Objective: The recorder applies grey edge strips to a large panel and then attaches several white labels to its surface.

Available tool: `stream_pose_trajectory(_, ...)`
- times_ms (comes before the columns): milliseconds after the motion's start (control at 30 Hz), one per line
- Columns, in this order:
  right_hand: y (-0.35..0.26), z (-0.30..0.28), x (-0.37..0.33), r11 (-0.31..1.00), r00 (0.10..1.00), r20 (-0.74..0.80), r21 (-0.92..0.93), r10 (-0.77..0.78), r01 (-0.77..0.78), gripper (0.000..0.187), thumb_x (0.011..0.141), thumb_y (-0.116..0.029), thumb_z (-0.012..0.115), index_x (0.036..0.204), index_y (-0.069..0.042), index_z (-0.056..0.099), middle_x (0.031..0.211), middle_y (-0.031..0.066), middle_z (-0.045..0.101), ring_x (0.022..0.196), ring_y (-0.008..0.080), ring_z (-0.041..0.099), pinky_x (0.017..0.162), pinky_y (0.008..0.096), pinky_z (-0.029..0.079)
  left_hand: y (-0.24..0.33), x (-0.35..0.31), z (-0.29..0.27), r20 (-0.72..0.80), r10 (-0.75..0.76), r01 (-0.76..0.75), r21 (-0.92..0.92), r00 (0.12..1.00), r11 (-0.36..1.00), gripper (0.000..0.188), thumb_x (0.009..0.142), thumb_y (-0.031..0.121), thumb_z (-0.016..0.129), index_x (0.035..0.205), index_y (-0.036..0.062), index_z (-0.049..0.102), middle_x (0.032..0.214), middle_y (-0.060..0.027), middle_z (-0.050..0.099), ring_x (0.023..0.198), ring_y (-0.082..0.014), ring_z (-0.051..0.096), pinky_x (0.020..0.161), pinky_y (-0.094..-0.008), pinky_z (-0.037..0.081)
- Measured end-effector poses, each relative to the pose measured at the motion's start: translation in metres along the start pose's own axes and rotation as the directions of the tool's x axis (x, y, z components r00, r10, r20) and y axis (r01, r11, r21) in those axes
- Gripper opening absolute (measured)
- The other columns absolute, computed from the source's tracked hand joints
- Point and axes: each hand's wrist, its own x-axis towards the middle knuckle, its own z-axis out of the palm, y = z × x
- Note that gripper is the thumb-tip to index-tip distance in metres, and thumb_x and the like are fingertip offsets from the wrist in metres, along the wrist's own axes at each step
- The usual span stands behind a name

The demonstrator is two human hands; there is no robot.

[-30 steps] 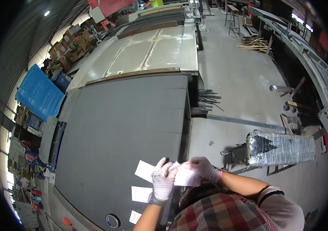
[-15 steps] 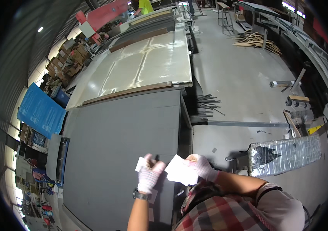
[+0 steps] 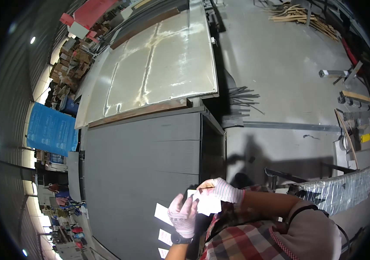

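A small stack of white paper cards (image 3: 209, 205) is in my right hand (image 3: 225, 190), which is closed on its upper edge. My left hand (image 3: 182, 216) meets the stack at its left side, with bent fingers that appear to pinch a card edge. Both hands wear pale striped gloves with some fingertips bare. Below them lies a large dark grey sheet surface (image 3: 137, 173). Beside my left hand one white card (image 3: 162, 213) rests flat on it. Two more, a middle card (image 3: 165, 237) and a near card (image 3: 163, 252), lie in a row toward me, partly cut off by my left wrist.
Beyond the grey surface, a brown bar (image 3: 141, 113) borders a shiny pale panel table (image 3: 163, 65). Dark strips (image 3: 243, 100) stick out at its right. A foil-wrapped block (image 3: 341, 193) stands right of me. A blue sheet (image 3: 52, 130) hangs at the left.
My left hand has moved from over the grey surface to the card stack. The card that was beside it now lies flat. My view has tilted downward and nearer.
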Motion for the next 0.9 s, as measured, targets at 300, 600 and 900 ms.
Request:
stream_pose_trajectory(300, -0.031, -0.015, 0.016, 0.986, 0.994, 0.111, -0.165, 0.022, -0.004, 0.038, 0.086, -0.017, 0.070, 0.117, 0.004, 0.060, 0.103, 0.0057, 0.067, 0.096, 0.0113, 0.061, 0.087, 0.0276, 0.048, -0.042, 0.052, -0.006, 0.615, -0.502, 0.720, -0.694, 0.608, 0.021, 0.027, 0.085, -0.005, 0.065, 0.111, -0.0015, 0.062, 0.081, -0.0017, 0.061, 0.066, -0.0061, 0.052, 0.061, -0.0210, 0.047)
stream_pose_trajectory(600, -0.025, -0.069, 0.022, 0.980, 0.985, -0.117, -0.139, 0.129, -0.145, 0.021, 0.090, -0.005, 0.060, 0.107, 0.007, 0.063, 0.098, 0.0077, 0.068, 0.089, 0.0106, 0.062, 0.079, 0.0271, 0.052, -0.103, 0.040, 0.027, 0.014, -0.522, 0.509, -0.240, 0.853, 0.827, 0.041, 0.082, 0.005, 0.070, 0.121, -0.0011, 0.057, 0.119, -0.0155, 0.058, 0.107, -0.0249, 0.058, 0.095, -0.0354, 0.047)
stream_pose_trajectory(900, -0.044, -0.068, 0.034, 0.982, 1.000, -0.013, -0.188, 0.027, -0.029, 0.026, 0.086, -0.014, 0.071, 0.103, 0.004, 0.066, 0.089, 0.0062, 0.069, 0.080, 0.0102, 0.061, 0.071, 0.0262, 0.051, -0.019, 0.089, 0.052, 0.205, -0.487, 0.507, -0.573, 0.849, 0.644, 0.024, 0.077, 0.010, 0.080, 0.083, 0.0066, 0.056, 0.084, -0.0025, 0.059, 0.079, -0.0119, 0.056, 0.071, -0.0271, 0.047)
